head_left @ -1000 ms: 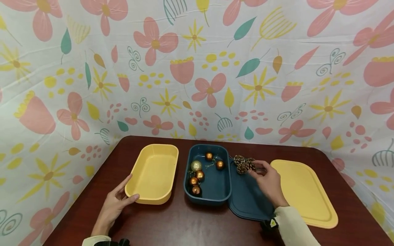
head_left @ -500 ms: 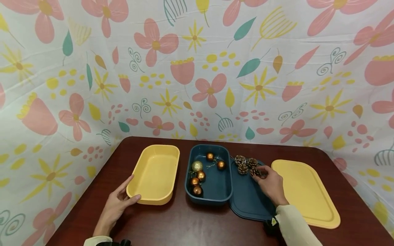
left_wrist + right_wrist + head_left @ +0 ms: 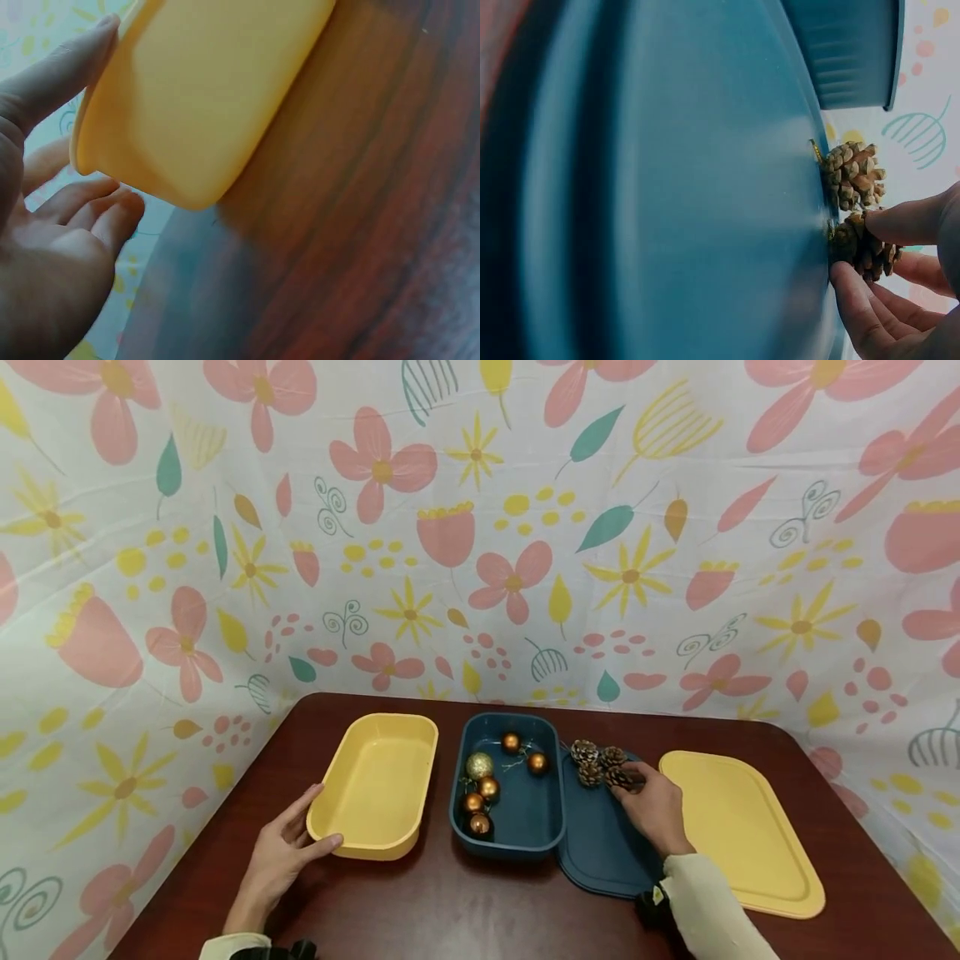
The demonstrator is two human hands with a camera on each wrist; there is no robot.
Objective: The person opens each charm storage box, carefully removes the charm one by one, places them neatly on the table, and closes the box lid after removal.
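At the left, my left hand (image 3: 279, 852) holds the near left corner of a yellow plastic box (image 3: 375, 785), thumb on the near rim and fingers along the side. In the left wrist view that box (image 3: 202, 97) rests on dark wood. My right hand (image 3: 654, 806) pinches a brown pine cone (image 3: 618, 779) low over the dark blue lid (image 3: 603, 852). Other pine cones (image 3: 585, 752) cluster beside it at the lid's far end. From the right wrist, thumb and fingers are seen around the pinched pine cone (image 3: 866, 247), with another pine cone (image 3: 853, 174) close by.
Between my hands stands a dark blue box (image 3: 525, 810) containing several copper-coloured baubles (image 3: 487, 789) and a glittery gold bauble (image 3: 479, 766). A yellow lid (image 3: 742, 827) lies right of the blue lid. Behind the brown table (image 3: 465, 918) hangs a floral cloth (image 3: 510, 635).
My right hand moved slightly toward me and to the right with the pine cone, drawing it from the cluster, then shifted a little back. The left hand stayed on the yellow box.
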